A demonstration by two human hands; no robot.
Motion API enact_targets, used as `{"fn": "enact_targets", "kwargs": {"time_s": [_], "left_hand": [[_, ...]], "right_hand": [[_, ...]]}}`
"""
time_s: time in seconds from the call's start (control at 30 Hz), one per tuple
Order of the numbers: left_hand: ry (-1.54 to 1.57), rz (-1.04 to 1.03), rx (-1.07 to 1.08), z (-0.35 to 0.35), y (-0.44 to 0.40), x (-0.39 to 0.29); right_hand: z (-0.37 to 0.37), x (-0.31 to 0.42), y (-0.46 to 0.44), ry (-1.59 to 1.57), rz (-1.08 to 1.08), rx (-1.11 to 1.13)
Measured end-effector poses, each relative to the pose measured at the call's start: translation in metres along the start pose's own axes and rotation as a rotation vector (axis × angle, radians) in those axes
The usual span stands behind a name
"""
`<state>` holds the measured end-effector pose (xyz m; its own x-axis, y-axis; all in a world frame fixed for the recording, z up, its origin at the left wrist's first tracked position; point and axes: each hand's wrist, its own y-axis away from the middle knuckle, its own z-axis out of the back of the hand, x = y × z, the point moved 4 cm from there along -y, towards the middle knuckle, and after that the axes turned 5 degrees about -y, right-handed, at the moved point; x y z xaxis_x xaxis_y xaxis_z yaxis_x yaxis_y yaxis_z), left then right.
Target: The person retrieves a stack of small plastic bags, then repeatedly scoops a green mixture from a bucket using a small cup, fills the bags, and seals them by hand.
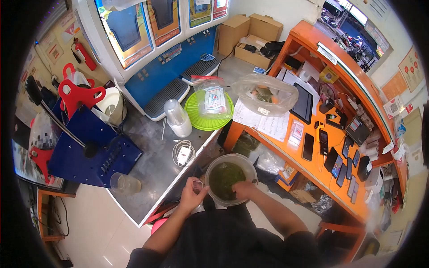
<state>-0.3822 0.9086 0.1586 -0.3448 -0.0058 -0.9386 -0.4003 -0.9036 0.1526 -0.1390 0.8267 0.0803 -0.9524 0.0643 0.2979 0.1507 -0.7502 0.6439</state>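
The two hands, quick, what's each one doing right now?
Left hand: closed on a small clear plastic item.
Right hand: fingers in the tub of green stuff; can't tell if they're holding any.

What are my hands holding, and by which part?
Your left hand holds a small clear item by its side, between thumb and fingers. Your right hand is in the tub; its grip can't be told.

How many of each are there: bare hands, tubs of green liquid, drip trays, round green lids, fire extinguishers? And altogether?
Hands: 2
Tub: 1
Drip trays: 2
Green lid: 1
Fire extinguisher: 1
Total: 7
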Motion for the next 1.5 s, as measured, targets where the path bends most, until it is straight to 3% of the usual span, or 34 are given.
{"fn": "enact_targets", "kwargs": {"time_s": [0.2, 0.3, 0.37, 0.5, 0.57, 0.67, 0.77, 0.87, 0.9, 0.97, 1.0, 1.07, 1.1, 1.17, 1.2, 1.27, 1.3, 1.37, 1.43, 1.5], "left_hand": [[-0.046, -0.086, 0.110, -0.013, -0.007, -0.007], [-0.113, -0.110, 0.165, -0.020, -0.014, -0.017], [-0.094, -0.077, 0.278, -0.029, -0.018, -0.017], [-0.107, -0.229, 0.309, -0.050, -0.028, -0.034], [0.172, -0.163, 0.268, -0.067, -0.038, -0.013], [0.228, -0.099, 0.307, -0.067, -0.039, -0.027], [0.060, -0.219, 0.248, -0.066, -0.040, -0.027], [0.130, -0.190, 0.263, -0.066, -0.038, -0.028], [0.133, -0.193, 0.256, -0.064, -0.037, -0.033], [0.051, -0.345, 0.144, -0.054, -0.031, -0.047], [0.052, -0.348, 0.138, -0.049, -0.026, -0.057], [0.016, -0.488, 0.022, -0.039, -0.015, -0.080], [0.016, -0.490, 0.020, -0.040, -0.015, -0.080], [0.002, -0.304, 0.012, -0.042, -0.016, -0.066], [0.003, -0.304, 0.002, -0.042, -0.014, -0.061], [0.143, -0.058, 0.098, -0.046, -0.017, -0.045], [0.142, -0.054, 0.095, -0.044, -0.017, -0.048], [-0.031, -0.156, 0.034, -0.040, -0.015, -0.060], [0.035, -0.133, 0.057, -0.042, -0.020, -0.052], [-0.027, -0.159, 0.144, -0.045, -0.021, -0.052]], "right_hand": [[0.034, -0.021, 0.037, -0.360, 0.042, -0.158], [0.076, -0.012, 0.077, -0.481, 0.043, -0.322], [0.106, 0.000, 0.104, -0.498, 0.157, -0.594], [0.143, 0.040, 0.138, -0.388, 0.192, -0.831], [0.144, 0.054, 0.144, -0.176, 0.249, -1.043], [0.138, 0.066, 0.148, -0.031, 0.234, -1.055], [0.128, 0.067, 0.149, 0.018, 0.206, -1.078], [0.125, 0.066, 0.152, -0.026, 0.225, -1.183], [0.123, 0.063, 0.150, -0.020, 0.232, -1.183], [0.115, 0.044, 0.142, -0.452, 0.143, -1.149], [0.113, 0.040, 0.139, -0.448, 0.150, -1.150], [0.095, 0.024, 0.119, -0.720, -0.062, -0.775], [0.089, 0.022, 0.112, -0.718, -0.061, -0.776], [0.076, 0.029, 0.100, -0.163, -0.140, -0.740], [0.080, 0.036, 0.098, -0.158, -0.131, -0.740], [0.103, 0.054, 0.104, -0.319, 0.013, -0.994], [0.116, 0.066, 0.111, -0.320, 0.016, -0.990], [0.150, 0.092, 0.125, -0.832, 0.364, -0.826], [0.154, 0.091, 0.119, -0.773, 0.361, -0.723], [0.146, 0.080, 0.103, -0.502, 0.493, -0.674]]}}
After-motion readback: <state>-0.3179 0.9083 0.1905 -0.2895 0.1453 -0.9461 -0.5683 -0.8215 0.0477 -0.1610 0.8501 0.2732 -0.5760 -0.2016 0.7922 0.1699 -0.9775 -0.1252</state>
